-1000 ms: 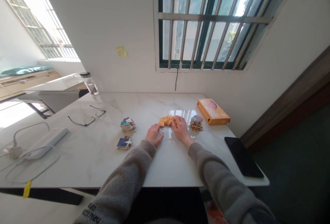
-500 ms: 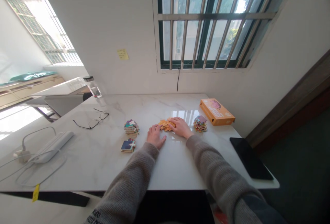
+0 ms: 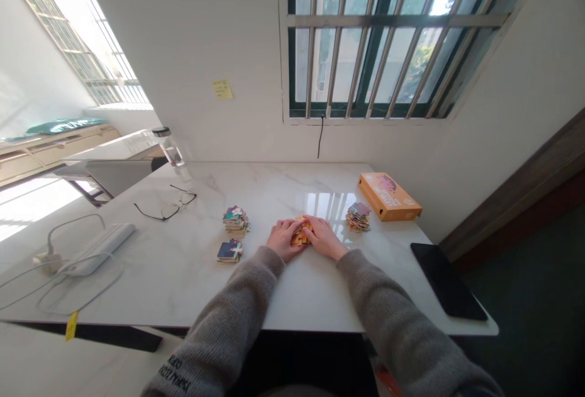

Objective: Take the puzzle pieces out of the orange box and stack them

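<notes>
Near the middle of the white marble-look table, both hands are cupped in toward each other around a little heap of orange puzzle pieces. Left hand lies knuckles up with fingers curled against the left side of the heap, right hand does the same from the right, so the pieces are squeezed between them and mostly hidden, only a sliver of orange shows in the gap. Both forearms in fuzzy grey knit sleeves angle inward from the near edge. Tabletop is glossy with faint grey veins and throws back the window light. Left of the hands sit a stack of multicoloured pieces and a flatter dark blue bunch, another colourful stack is to the right, just beside a flat orange cardboard box. Thin black-framed glasses lie further left, a black slab lies at the right edge
</notes>
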Available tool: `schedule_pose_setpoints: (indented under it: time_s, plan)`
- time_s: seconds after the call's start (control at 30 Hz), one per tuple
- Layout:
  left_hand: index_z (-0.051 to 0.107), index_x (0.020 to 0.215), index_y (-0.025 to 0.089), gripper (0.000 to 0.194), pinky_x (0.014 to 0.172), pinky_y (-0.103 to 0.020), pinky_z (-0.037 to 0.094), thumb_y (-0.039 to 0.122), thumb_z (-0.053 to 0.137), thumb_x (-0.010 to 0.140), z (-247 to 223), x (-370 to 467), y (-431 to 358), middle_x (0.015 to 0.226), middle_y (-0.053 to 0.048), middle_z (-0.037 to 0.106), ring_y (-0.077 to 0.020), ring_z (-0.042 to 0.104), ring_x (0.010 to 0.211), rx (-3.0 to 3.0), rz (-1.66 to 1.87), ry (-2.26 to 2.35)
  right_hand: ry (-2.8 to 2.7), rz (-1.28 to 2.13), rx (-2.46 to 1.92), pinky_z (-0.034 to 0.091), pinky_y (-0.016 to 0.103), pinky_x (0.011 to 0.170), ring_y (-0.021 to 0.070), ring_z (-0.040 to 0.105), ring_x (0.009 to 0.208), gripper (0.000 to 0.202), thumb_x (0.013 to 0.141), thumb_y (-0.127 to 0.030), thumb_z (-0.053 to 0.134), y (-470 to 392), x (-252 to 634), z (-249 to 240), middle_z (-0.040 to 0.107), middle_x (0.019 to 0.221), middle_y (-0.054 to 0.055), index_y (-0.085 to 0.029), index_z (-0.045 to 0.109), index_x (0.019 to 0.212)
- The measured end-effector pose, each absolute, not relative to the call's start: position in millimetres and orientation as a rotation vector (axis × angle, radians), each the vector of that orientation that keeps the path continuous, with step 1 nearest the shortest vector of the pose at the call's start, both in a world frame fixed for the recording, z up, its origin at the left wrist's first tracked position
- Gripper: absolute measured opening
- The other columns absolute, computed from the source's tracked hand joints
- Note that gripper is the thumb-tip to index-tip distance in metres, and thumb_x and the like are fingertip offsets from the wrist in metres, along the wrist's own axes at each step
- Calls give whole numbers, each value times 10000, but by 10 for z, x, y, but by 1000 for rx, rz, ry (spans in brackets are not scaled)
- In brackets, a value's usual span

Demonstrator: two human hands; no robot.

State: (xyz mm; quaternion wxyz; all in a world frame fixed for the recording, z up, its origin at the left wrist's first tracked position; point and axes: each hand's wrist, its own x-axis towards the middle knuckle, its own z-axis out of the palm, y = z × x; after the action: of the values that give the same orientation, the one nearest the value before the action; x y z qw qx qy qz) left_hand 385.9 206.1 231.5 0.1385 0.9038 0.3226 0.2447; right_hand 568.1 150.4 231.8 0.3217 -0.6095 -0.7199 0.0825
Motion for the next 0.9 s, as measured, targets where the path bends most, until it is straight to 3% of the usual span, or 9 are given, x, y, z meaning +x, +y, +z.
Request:
schedule_pose_setpoints:
  time_s: [0.17,0.33,0.5,0.73,0.9]
  plan:
    - [591,1224,207,518,987,-416,464,228,708,720,2273,3881,2100,1122,-74,626,-263,516,1033,2548,877,798,-1881,150,-1527,295,444,1133,248,447,1294,383,993,-341,432,1413,5700,2372,596,1325,77,-222,524,1345]
    - [617,1125,191,362,932,-383,504,190,654,765,2222,3866,2172,1069,-73,600,-229,575,996,2378,1014,861,-1966,151,-1438,317,442,1129,252,449,1287,496,928,-307,541,1308,5709,2414,552,1381,81,-239,474,1415]
    - [594,1104,182,322,927,-382,509,161,614,783,2228,3848,2201,1028,-62,631,-217,605,979,2300,1039,929,-1987,96,-1531,347,440,1096,249,483,1236,498,995,-254,393,1308,5703,2378,582,1351,81,-266,397,1493]
    - [575,1076,168,310,935,-388,507,102,575,773,2271,3831,2177,1030,-74,628,-208,620,992,2207,1095,883,-1915,-15,-1502,208,479,1180,244,449,1291,508,992,-197,341,1288,5606,2457,581,1346,93,-228,384,1498]
    - [576,1127,164,325,930,-365,515,197,616,806,2351,3802,2035,1053,-79,660,-209,648,993,2034,1041,670,-1822,83,-1416,358,424,1066,239,535,1163,446,985,-204,374,1194,5524,2505,646,1236,87,-217,477,1418]
